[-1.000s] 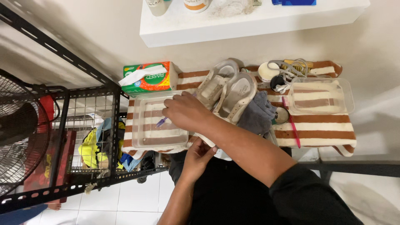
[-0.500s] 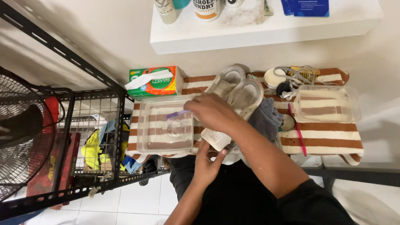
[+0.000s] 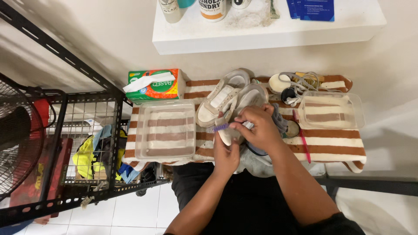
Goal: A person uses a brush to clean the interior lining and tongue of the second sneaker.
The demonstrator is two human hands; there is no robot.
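- Right hand, knuckles up, pinches a purple-bristled brush against a white sneaker.
- Left hand, fingers curled, clasps the sneaker's underside from below.

A towel covers the worktop. On its left part sits a tray; far behind the tray, against the wall, lies a tissue box. Right of the tray, at the middle, two shoes lie side by side, and the two hands meet just near of them. On the right part sits a second tray, with a toothbrush on the towel just left of it. A shelf hangs on the wall above. A wire rack stands left of the worktop, a fan farther left.
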